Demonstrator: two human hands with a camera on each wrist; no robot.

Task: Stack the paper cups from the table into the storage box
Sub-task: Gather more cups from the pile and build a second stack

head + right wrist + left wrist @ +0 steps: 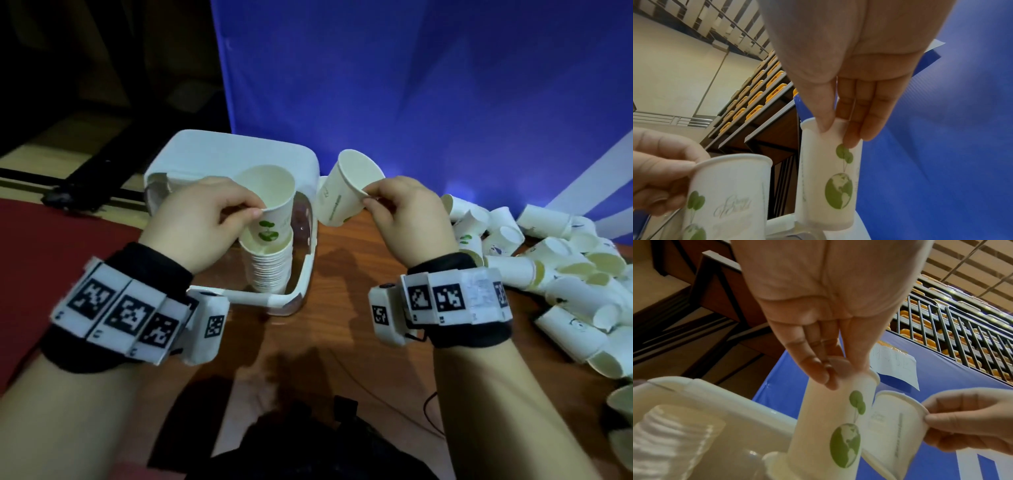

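- Head view shows the left hand pinching the rim of a paper cup, its base resting in the top of the cup stack inside the storage box.
- Beside the box, the right hand pinches the rim of a second cup, tilted in the air above the table.
- Loose cups lie in a heap on the table at the right.
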